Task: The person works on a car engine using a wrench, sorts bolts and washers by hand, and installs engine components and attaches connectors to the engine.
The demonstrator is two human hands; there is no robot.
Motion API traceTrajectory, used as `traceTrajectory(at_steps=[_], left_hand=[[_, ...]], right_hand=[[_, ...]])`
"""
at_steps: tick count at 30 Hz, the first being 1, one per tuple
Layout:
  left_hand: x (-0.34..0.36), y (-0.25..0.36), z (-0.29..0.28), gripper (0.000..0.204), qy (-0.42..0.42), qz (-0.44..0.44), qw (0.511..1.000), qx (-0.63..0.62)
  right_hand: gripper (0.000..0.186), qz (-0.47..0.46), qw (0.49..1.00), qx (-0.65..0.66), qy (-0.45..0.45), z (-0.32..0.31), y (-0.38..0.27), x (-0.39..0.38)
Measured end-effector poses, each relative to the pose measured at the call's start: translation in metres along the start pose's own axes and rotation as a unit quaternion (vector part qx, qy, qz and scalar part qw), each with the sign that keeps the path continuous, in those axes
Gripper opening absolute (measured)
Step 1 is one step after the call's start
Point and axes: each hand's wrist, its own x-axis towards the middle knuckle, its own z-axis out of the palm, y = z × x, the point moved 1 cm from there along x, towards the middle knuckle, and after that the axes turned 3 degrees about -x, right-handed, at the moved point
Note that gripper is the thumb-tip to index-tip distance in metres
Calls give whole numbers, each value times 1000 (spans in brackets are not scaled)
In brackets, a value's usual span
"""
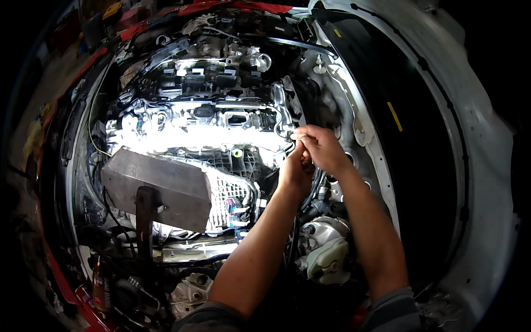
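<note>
Both my hands meet at the right end of a brightly lit car engine (188, 130). My left hand (297, 169) is closed, thumb up, beside a bundle of dark hoses and wiring (313, 191). Just above it, my right hand (322, 145) reaches in with its fingers pinched together near a thin curved line at the engine's corner. Whatever lies between the fingertips of either hand is too small and too hidden to name. The thumbs and fingers of the two hands nearly touch.
A grey metal work-light housing (157, 188) on a post stands over the engine's near left. A whitish fluid reservoir (327, 260) sits below my forearms. A spray can (102, 288) stands at lower left. Red covers (243, 6) drape the far edge; a dark panel borders the right.
</note>
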Motion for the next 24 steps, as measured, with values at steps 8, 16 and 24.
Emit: traceTrajectory(at_steps=[8, 16, 24], left_hand=[[-22, -39, 50, 11, 202, 163, 939, 224], [-24, -54, 35, 28, 347, 246, 858, 289], [-32, -60, 24, 21, 514, 190, 733, 404]], right_hand=[[13, 12, 985, -151, -87, -29, -13, 1], [7, -90, 971, -208, -74, -26, 1, 32], [6, -200, 922, -324, 69, 9, 40, 65]])
